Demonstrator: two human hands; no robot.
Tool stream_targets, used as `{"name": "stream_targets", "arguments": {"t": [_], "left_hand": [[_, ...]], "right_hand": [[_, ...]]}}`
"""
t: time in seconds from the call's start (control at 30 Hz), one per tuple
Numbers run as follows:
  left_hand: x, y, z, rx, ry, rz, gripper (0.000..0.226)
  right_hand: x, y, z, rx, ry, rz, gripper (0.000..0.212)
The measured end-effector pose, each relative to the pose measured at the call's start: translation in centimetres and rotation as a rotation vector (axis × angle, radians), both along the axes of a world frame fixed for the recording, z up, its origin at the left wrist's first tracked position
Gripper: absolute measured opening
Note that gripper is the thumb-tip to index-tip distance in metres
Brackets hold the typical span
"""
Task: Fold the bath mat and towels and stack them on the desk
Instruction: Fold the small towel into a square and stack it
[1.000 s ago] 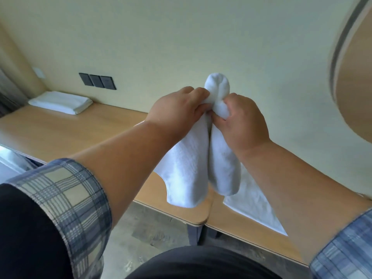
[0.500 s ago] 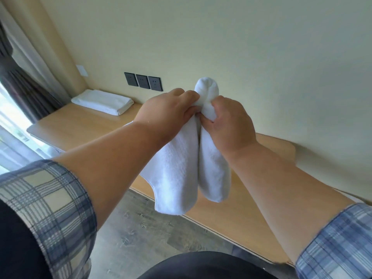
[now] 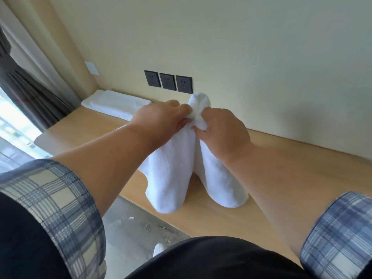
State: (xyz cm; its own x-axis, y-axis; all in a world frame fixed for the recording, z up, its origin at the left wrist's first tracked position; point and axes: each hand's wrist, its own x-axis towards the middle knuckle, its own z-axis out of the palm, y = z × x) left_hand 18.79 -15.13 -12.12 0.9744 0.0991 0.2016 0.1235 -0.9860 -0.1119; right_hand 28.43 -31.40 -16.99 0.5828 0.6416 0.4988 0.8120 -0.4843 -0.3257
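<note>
1. Towel [image 3: 171,168], white and thick, is held up over the wooden counter [image 3: 302,170]. Its top is bunched into a rounded knob that sticks up between the two grips, and below them it hangs in two fat lobes.
2. The left lobe hangs past the counter's front edge, above the grey floor [image 3: 128,222]. The right lobe ends low over the counter top; whether it touches the wood cannot be told.
3. The left grip [image 3: 161,115] is curled round the gathered cloth just under the knob, fingers pinching it from the left.
4. The right grip [image 3: 221,127] is closed on the same gather from the right, and the two grips almost meet.
5. A folded towel [image 3: 112,103], also white, lies flat at the far left end of the counter against the wall, partly hidden behind the left grip.
6. Three dark sockets [image 3: 168,81] sit in a row on the pale wall above the counter.
7. Checked sleeves [image 3: 60,198] are pushed back from both forearms.
8. A dark curtain [image 3: 30,91] hangs at the left.
</note>
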Motion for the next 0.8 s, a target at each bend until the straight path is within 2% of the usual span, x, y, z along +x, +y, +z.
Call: {"name": "stream_targets", "arguments": {"t": [0.23,0.3,0.37,0.4,0.47,0.53,0.6,0.67,0.73,0.8], "left_hand": [[3.7,14.2,-4.5,0.074,0.122,-0.179,0.023],[4.9,17.2,-6.4,0.041,0.141,-0.157,0.018],[6.0,19.4,-8.1,-0.067,0.192,-0.031,0.016],[6.4,20.1,-9.1,-0.098,0.229,0.038,0.024],[7.1,20.5,-11.6,-0.092,0.271,0.084,0.054],[7.4,19.3,-13.1,-0.269,0.178,-0.049,0.069],[7.5,18.0,-13.6,-0.503,0.094,-0.245,0.064],[7.7,17.8,-14.1,-0.597,0.07,-0.278,0.057],[8.2,18.4,-14.5,-0.568,0.171,-0.167,0.052],[8.9,18.7,-15.3,-0.421,0.394,-0.048,0.056]], "right_hand": [[0.0,11.6,-3.0,-0.22,0.115,-0.129,0.03],[0.5,13.6,-3.7,-0.233,0.173,-0.173,0.034],[1.1,14.9,-4.7,-0.244,0.241,-0.214,0.04],[1.4,15.3,-5.4,-0.24,0.275,-0.231,0.043],[1.4,16.1,-6.7,-0.237,0.335,-0.245,0.049],[1.1,17.1,-7.9,-0.219,0.367,-0.217,0.054],[0.5,18.2,-8.9,-0.117,0.481,-0.16,0.059],[-0.1,18.7,-9.7,0.045,0.653,-0.087,0.065],[-0.3,18.3,-10.5,0.119,0.744,-0.036,0.072],[0.0,17.1,-11.8,0.079,0.817,-0.089,0.073]]}}
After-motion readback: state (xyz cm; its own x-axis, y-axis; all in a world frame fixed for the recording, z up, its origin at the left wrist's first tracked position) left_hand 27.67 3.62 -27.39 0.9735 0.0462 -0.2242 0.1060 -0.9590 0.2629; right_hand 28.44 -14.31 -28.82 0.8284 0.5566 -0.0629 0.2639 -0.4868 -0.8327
